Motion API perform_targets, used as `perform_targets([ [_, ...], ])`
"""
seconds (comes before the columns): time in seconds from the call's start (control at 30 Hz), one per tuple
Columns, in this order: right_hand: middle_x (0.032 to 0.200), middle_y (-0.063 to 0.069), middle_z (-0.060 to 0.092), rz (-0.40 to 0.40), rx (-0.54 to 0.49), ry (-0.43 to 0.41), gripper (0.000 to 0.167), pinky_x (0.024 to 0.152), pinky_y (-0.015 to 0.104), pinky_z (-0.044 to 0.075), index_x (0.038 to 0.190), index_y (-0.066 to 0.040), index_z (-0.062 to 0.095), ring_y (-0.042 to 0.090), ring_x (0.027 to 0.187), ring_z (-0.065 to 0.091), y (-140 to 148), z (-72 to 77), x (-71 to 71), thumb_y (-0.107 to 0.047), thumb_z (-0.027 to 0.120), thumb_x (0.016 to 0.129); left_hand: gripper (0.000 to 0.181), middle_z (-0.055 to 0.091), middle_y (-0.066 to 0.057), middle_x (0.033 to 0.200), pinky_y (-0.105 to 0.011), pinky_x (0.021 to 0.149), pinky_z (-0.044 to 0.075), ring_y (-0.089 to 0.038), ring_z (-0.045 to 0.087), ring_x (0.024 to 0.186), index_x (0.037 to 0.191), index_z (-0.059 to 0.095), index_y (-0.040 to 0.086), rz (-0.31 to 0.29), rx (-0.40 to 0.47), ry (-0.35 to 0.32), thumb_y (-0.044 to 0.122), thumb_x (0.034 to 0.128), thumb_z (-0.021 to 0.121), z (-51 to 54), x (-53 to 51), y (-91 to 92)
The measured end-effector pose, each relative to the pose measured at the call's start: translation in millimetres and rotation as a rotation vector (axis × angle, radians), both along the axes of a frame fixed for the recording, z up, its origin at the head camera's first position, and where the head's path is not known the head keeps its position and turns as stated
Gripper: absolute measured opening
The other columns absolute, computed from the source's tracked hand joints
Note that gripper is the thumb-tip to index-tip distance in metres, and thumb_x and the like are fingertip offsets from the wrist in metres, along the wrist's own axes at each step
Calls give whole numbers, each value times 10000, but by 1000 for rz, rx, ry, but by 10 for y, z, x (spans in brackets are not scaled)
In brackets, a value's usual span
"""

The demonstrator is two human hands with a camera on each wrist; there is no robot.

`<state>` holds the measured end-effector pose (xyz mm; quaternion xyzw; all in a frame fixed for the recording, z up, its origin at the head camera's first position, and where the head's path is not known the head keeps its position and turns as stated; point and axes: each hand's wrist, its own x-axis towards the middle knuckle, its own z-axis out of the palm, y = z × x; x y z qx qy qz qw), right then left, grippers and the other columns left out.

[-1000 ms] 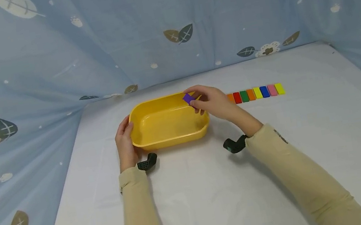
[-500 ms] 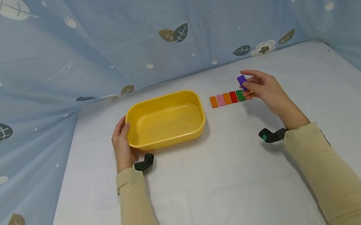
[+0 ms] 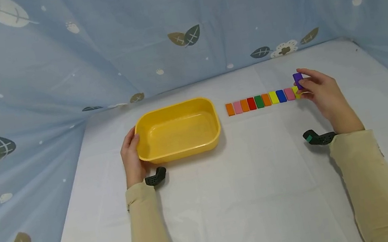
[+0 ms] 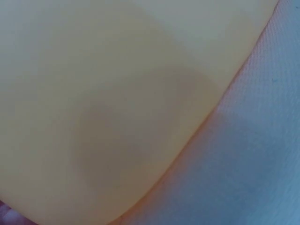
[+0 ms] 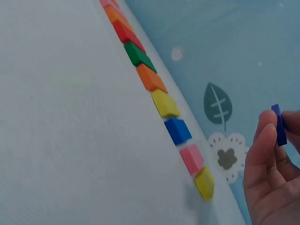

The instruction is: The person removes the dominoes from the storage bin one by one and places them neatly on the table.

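Observation:
A purple rectangular block [image 3: 298, 80] is pinched between the thumb and fingers of my right hand [image 3: 324, 95], raised above the right end of a row of coloured blocks. In the right wrist view the same purple block [image 5: 280, 125] shows edge-on at the fingertips, apart from the last yellow block [image 5: 205, 183]. My left hand [image 3: 132, 157] grips the left side of a yellow basin [image 3: 180, 155], thumb on its rim and the other fingers partly hidden. The basin's outer wall [image 4: 117, 117] fills most of the left wrist view, blurred.
Orange, pink, red, green [image 3: 259, 102], yellow and blue [image 3: 281, 96] blocks form the row right of the basin. A white cloth [image 3: 249, 197] covers the table. Behind it hangs a blue patterned curtain [image 3: 107, 37].
My right hand has carried the purple block rightward, from over the basin along the row to its right end. The left hand has stayed on the basin.

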<state>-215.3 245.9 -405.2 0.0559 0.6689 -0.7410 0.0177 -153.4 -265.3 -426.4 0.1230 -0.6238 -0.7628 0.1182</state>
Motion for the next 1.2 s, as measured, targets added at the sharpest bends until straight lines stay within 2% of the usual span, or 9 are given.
perform_targets([
  [0.07, 1108, 48, 473, -12, 23, -13, 420, 705, 131, 480, 1296, -252, 480, 174, 914, 506, 48, -16, -7, -223, 544, 881, 383, 436, 3, 1302, -270, 949, 389, -206, 433, 1154, 1268, 502, 180, -1, 12, -2, 275, 899, 530, 6, 6, 0],
  [0.3, 1184, 64, 443, -52, 337, -110, 468, 675, 124, 464, 1363, -270, 374, 106, 909, 519, 246, -138, -54, -315, 478, 909, 383, 431, -7, 1306, -271, 948, 390, -214, 431, 1158, 1272, 498, 172, -4, 10, 3, 268, 902, 525, 0, 5, 17],
  [0.5, 1045, 24, 438, -3, 427, -138, 504, 639, 156, 493, 1391, -217, 326, 47, 770, 556, 389, -237, -127, -297, 474, 915, 379, 435, -7, 1300, -273, 954, 385, -215, 428, 1162, 1273, 495, 164, 5, 4, 0, 254, 905, 521, -8, 3, 28],
  [0.6, 1056, 31, 438, 14, 431, -159, 531, 638, 158, 497, 1386, -215, 337, 47, 760, 564, 412, -266, -156, -320, 507, 895, 376, 434, -5, 1300, -283, 963, 376, -218, 423, 1165, 1267, 502, 170, 9, 8, -8, 254, 902, 527, 14, 11, 24],
  [0.73, 1101, 43, 431, 12, 435, -191, 556, 636, 141, 491, 1373, -266, 357, 69, 778, 554, 412, -270, -172, -375, 542, 859, 377, 431, -13, 1302, -278, 960, 379, -223, 421, 1166, 1271, 498, 158, 6, 7, -12, 244, 905, 523, 77, 36, 35],
  [0.87, 1114, 65, 437, 12, 492, -182, 547, 604, 143, 488, 1372, -247, 364, 60, 737, 553, 402, -267, -189, -368, 538, 867, 395, 425, -24, 1308, -258, 951, 385, -214, 422, 1167, 1288, 476, 132, -1, 3, -15, 237, 910, 514, 140, 69, 66],
  [1.03, 1201, 151, 416, 30, 662, -172, 550, 503, 121, 442, 1383, -210, 345, 155, 750, 520, 356, -250, -205, -359, 518, 883, 403, 416, -29, 1315, -255, 952, 383, -208, 418, 1172, 1299, 461, 124, -10, -2, -16, 231, 913, 507, 167, 90, 73],
  [1.13, 1248, 203, 399, 45, 780, -146, 541, 462, 92, 388, 1386, -186, 335, 243, 825, 485, 341, -251, -195, -358, 490, 897, 399, 418, -30, 1314, -264, 958, 379, -214, 415, 1174, 1292, 472, 129, -9, 15, -11, 232, 909, 516, 140, 72, 64],
  [1.2, 1257, 215, 394, 44, 818, -134, 536, 458, 85, 375, 1387, -174, 331, 270, 863, 463, 337, -258, -189, -352, 479, 903, 396, 422, -26, 1311, -265, 957, 381, -212, 419, 1171, 1284, 482, 137, -6, 22, -11, 239, 904, 525, 109, 51, 51],
])
